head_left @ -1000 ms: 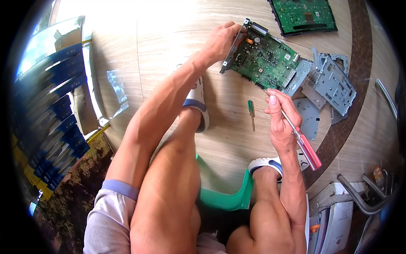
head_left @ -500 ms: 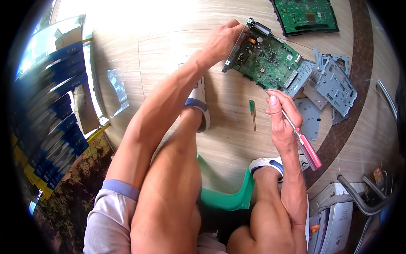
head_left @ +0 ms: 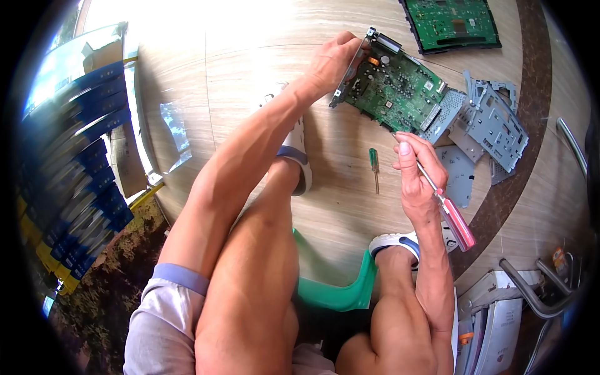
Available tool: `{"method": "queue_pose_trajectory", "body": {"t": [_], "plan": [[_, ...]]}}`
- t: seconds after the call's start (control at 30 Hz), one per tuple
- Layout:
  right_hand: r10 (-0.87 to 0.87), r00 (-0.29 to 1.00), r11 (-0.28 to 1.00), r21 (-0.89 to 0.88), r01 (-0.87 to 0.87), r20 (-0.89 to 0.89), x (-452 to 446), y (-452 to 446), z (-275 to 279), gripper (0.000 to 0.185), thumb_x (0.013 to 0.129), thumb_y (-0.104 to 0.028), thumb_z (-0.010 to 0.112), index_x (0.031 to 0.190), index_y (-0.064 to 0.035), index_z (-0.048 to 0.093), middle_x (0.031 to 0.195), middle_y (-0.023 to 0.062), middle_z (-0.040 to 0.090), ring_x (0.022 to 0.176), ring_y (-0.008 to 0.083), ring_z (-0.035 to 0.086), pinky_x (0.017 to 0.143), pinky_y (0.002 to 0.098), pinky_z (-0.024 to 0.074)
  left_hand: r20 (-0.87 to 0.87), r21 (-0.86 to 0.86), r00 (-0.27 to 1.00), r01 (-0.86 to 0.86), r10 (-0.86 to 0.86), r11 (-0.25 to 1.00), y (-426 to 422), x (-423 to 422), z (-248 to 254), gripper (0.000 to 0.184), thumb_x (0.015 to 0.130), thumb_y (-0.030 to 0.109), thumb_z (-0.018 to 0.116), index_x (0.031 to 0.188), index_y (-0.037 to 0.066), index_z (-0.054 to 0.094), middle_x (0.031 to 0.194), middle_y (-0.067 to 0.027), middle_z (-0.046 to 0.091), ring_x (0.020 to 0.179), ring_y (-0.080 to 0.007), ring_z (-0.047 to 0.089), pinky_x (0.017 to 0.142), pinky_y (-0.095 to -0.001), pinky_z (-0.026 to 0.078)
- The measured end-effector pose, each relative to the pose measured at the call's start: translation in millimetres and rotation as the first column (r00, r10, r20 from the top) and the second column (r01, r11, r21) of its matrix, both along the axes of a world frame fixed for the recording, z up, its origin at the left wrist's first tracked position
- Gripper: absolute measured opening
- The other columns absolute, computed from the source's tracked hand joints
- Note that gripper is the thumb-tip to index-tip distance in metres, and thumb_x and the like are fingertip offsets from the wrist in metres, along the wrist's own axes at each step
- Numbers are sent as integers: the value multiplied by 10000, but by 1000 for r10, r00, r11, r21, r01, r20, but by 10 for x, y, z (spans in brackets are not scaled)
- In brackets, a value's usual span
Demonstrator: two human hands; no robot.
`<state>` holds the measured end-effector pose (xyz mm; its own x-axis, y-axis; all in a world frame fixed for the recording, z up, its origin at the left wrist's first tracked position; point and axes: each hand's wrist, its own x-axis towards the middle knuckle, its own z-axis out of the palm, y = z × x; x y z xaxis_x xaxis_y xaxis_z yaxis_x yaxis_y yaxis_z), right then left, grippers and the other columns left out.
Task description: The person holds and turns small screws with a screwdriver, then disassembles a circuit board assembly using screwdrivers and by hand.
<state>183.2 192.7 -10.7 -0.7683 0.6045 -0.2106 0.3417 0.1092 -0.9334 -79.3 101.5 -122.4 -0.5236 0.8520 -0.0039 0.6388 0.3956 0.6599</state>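
My left hand [head_left: 337, 60] grips the metal-bracket end of a green circuit board [head_left: 397, 87]; some fingers are hidden behind the bracket. The board is tilted, its far right end over grey metal plates. In my right hand [head_left: 420, 175] is a screwdriver [head_left: 455, 222] with a red handle, its shaft running up through closed fingers. The shaft's tip is close to the board's lower edge; whether they touch I cannot tell. A smaller green-handled screwdriver [head_left: 374, 167] lies on the floor between my foot and my right hand.
Perforated grey metal plates [head_left: 497, 128] are piled right of the board. Another green circuit board [head_left: 453, 25] lies at the top. A green plastic stool [head_left: 337, 294] is beneath me. Blue boxes [head_left: 94, 169] stand at left, metal tubing [head_left: 531, 294] and a white box [head_left: 500, 331] at lower right.
My left hand and forearm have shifted very slightly, and the board's bracket end has moved a little down with them. My right hand and screwdriver look unchanged.
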Motion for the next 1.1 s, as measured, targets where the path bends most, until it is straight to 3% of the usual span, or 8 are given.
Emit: {"method": "queue_pose_trajectory", "body": {"t": [0.1, 0.3, 0.4, 0.6, 0.7, 0.9, 1.0, 1.1], "plan": [[24, 1000, 1000, 11, -24, -2, 11, 7, -24, 232, 1039, -154, 614, 1136, 28, 721, 1126, 155, 711, 950, 215, 712, 760, 313, 600, -72, -1, 997, 25, -25, 1000, -8, -3, -39, 327, 832, 44, 676, 1153, 105, 655, 1039, -123, 636, 917, -382, 666, 775, -461, 556], [-13, 1000, 1000, -19, 13, 2, -13, 0, 10, 179, 1002, -117, 660, 1087, 24, 730, 1076, 175, 738, 1007, 287, 727, 898, 357, 559, -126, 30, 991, 45, -41, 999, -24, 5, -59, 349, 834, 44, 679, 1177, 98, 646, 1070, -121, 634, 899, -376, 671, 780, -460, 567], [-11, 1000, 1000, -17, 11, -5, 0, 10, 11, 177, 1000, -113, 662, 1092, 23, 728, 1077, 174, 739, 1008, 287, 727, 895, 358, 562, 98, 66, 994, -52, 45, 996, -52, 68, 39, 343, 843, 50, 680, 1182, 95, 664, 1069, -128, 637, 896, -369, 674, 781, -449, 571], [-2, 1000, 1000, 3, 2, -27, 4, 10, 4, 169, 995, -106, 669, 1090, 24, 722, 1070, 171, 739, 1005, 290, 729, 890, 359, 565, 117, 3, 985, -128, 127, 992, 7, 83, 90, 330, 843, 22, 654, 1159, 101, 705, 1050, -149, 647, 983, -383, 660, 874, -435, 549], [-3, 1000, 1000, 6, 4, -28, -11, 5, 14, 163, 993, -104, 672, 1082, 23, 720, 1065, 170, 739, 1000, 292, 729, 887, 357, 565, -50, -15, 994, -97, 96, 995, 55, 54, 48, 164, 948, 143, 659, 1088, 79, 717, 988, -145, 680, 911, -360, 695, 800, -448, 554], [-4, 1000, 1000, 17, 4, -27, -13, 2, 6, 160, 991, -103, 675, 1079, 22, 722, 1061, 169, 739, 986, 295, 732, 872, 358, 569, -80, -17, 987, -140, 139, 990, 106, 18, 84, 214, 965, 232, 667, 1020, 33, 725, 894, -181, 705, 822, -343, 708, 758, -449, 547], [0, 1000, 1000, 21, 0, -26, -13, 9, 12, 158, 990, -101, 675, 1078, 21, 723, 1061, 169, 739, 982, 296, 732, 868, 360, 571, 235, -219, 945, -176, 227, 960, 157, -26, 264, 213, 944, 160, 635, 1065, 39, 762, 841, -186, 731, 761, -350, 715, 741, -432, 554], [3, 1000, 1000, 17, -3, -29, -23, 8, 27, 157, 989, -98, 674, 1079, 21, 724, 1061, 170, 739, 982, 299, 732, 868, 362, 571, 281, -256, 928, -172, 244, 951, 193, -41, 356, 239, 960, 212, 641, 1063, 36, 766, 777, -175, 735, 710, -320, 718, 709, -415, 550]]}}
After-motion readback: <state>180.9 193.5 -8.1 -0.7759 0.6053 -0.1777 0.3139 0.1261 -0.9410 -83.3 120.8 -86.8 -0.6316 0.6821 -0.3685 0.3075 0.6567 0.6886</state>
